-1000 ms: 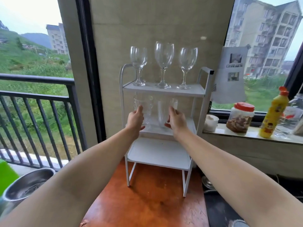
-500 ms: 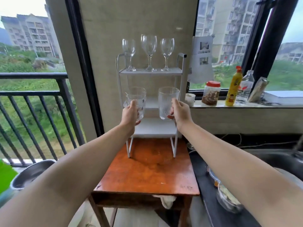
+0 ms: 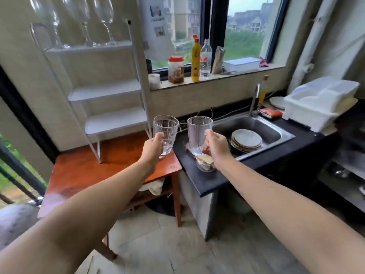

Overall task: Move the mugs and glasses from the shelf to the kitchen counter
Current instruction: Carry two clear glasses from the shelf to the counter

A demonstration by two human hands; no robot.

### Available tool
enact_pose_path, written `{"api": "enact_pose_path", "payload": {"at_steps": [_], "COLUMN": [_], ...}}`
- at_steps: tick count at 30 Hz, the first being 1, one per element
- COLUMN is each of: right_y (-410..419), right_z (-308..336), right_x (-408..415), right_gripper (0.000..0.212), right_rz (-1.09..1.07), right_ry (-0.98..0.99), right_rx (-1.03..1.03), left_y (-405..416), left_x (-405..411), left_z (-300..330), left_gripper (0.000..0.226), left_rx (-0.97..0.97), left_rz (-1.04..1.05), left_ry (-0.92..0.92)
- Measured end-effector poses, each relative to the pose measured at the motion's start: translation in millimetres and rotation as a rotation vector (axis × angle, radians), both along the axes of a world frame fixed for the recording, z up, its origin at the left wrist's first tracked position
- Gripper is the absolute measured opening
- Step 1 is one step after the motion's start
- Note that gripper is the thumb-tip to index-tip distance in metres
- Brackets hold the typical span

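Clear patterned glass (image 3: pixel 165 133) sits upright in the left hand (image 3: pixel 152 149), fingers curled round its lower part, above the corner of the wooden table (image 3: pixel 83 171). Beside it the right hand (image 3: pixel 216 147) grips a taller ribbed glass (image 3: pixel 199 133) over the black counter (image 3: pixel 197 180). Three wine glasses (image 3: pixel 85 20) stand on the white shelf (image 3: pixel 110 89) behind, blurred

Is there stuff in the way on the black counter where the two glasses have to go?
Partly. A small clear bowl of scraps sits on the black kitchen counter under the ribbed clear glass in the right hand. The steel sink holds stacked plates. Bare counter shows around the bowl.
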State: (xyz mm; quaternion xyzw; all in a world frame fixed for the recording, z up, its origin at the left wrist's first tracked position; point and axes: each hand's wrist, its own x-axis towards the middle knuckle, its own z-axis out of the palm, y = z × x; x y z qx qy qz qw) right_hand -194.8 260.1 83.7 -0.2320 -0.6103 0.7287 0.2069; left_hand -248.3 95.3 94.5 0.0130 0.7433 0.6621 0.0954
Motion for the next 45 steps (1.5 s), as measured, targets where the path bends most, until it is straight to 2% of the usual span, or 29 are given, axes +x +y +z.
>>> {"api": "enact_pose_path", "payload": {"at_steps": [5,11,20,27,31,36,45], "right_y": [60.2,129.5,233.8,301.9,335.7,382.0,508.0], "right_z": [-37.4,-70.2,-106.0,-117.0,-126.9,-132.9,-103.8], "right_x": [81.0,188.5,395.2,526.7,580.9,626.9,690.3], "right_gripper": [0.042,0.044,0.04,0.035,0.034,0.035,0.039], "right_rz": [-0.22,-0.388,-0.647,-0.882,-1.01,-1.099,-1.34], "right_ry": [-0.104,-0.213,-0.355,-0.403,-0.403,-0.423,-0.366], "right_rx": [-0.025,-0.053,-0.055,-0.14,-0.166,-0.198,-0.206], "left_y": [75.3,162.6,302.6,398.7,450.6,521.6,694.4], "left_x": [50.2,125.6,290.9,411.6,461.5,498.0,556.6], "left_z": [-30.5,-65.0,-100.3,-118.6,-125.5,-130.7,-107.8], "left_gripper": [0.034,0.032,0.037,0.038,0.027,0.03,0.034], "left_rx": [-0.046,-0.086,-0.129,-0.126,-0.184,-0.243,-0.266], "left_rz": [-0.215,-0.414,-0.69,-0.898,-0.981,-1.113,-1.439], "left_ry": [-0.09,-0.196,-0.311,-0.364,-0.404,-0.392,-0.309]}}
